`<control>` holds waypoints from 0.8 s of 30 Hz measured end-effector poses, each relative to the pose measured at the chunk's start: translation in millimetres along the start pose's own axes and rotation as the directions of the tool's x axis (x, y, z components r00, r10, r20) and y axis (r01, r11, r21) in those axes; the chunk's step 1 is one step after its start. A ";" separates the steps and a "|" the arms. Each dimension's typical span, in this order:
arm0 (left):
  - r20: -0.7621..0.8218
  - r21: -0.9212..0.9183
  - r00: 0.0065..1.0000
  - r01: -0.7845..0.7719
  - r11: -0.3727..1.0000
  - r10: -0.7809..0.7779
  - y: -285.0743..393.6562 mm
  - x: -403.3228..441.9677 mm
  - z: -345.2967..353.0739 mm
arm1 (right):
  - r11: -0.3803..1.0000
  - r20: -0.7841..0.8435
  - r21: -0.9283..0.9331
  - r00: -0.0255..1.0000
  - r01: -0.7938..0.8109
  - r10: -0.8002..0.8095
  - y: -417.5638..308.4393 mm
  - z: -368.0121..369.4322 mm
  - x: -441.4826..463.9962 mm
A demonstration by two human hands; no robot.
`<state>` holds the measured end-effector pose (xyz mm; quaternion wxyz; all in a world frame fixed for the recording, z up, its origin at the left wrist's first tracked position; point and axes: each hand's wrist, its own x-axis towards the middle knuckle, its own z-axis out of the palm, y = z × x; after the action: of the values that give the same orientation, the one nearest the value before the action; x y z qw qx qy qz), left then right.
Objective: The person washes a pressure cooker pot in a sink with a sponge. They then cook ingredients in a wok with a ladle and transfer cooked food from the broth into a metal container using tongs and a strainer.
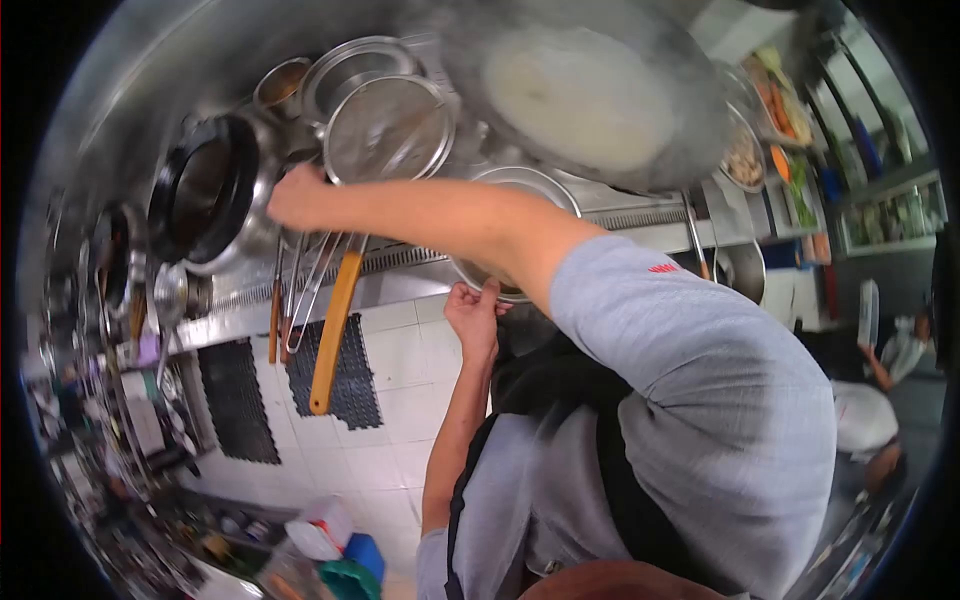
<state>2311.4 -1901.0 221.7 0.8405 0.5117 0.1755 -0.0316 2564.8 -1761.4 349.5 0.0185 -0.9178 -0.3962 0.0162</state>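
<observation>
My left hand (474, 312) is closed with its fingertips at the near rim of a round metal bowl (525, 178), partly hidden under my right forearm. Reaching across to the left, my right hand (300, 197) is curled into a fist beside a steel pot with a black rim (258, 190). Whatever that fist holds is hidden. Just beyond my right forearm lies a round mesh strainer (390, 130); its yellow handle (336, 335) sticks out over the counter's front edge.
A large steaming wok (590, 100) holds cloudy whitish liquid. Several tool handles (276, 320) overhang the front edge at left. A metal basin (355, 70) and a small cup (282, 82) stand behind. Trays of food (780, 100) are at right; another person (885, 375) is at far right.
</observation>
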 end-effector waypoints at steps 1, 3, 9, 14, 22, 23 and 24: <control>-0.001 -0.018 1.000 0.018 1.000 -0.018 0.0 0.4 -2.1 | 0.993 -0.138 0.095 0.989 0.070 -0.057 1.6 -13.0 -26.0; -0.012 -0.003 1.000 0.004 1.000 -0.004 -3.7 1.5 -3.4 | 0.885 -0.362 0.403 0.929 0.233 -0.079 11.3 -37.8 -107.8; -0.020 0.097 1.000 -0.001 0.995 0.003 -7.7 4.0 -13.7 | 0.021 0.204 0.975 0.857 -0.220 -0.473 93.0 -38.0 -424.2; -0.024 0.157 1.000 0.018 0.987 -0.014 2.5 4.5 -10.8 | -0.604 0.732 0.670 0.517 -0.432 0.444 147.8 183.4 -635.4; -0.063 0.207 0.996 0.073 0.976 -0.061 19.4 -1.5 3.1 | -0.721 0.753 0.631 0.001 0.286 0.659 222.8 436.5 -683.9; -0.080 0.223 0.995 0.071 0.972 -0.054 17.1 3.5 -8.9 | -0.714 0.764 0.605 -0.005 0.353 0.645 222.2 437.0 -671.5; -0.088 0.236 0.995 0.072 0.969 -0.053 13.7 6.6 -11.8 | -0.726 0.789 0.519 0.072 0.451 0.610 224.9 442.0 -665.5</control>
<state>2317.7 -1883.3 226.3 0.7636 0.6041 0.2205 -0.0583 2252.4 -2390.6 -92.6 0.8052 -0.2836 0.5197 -0.0334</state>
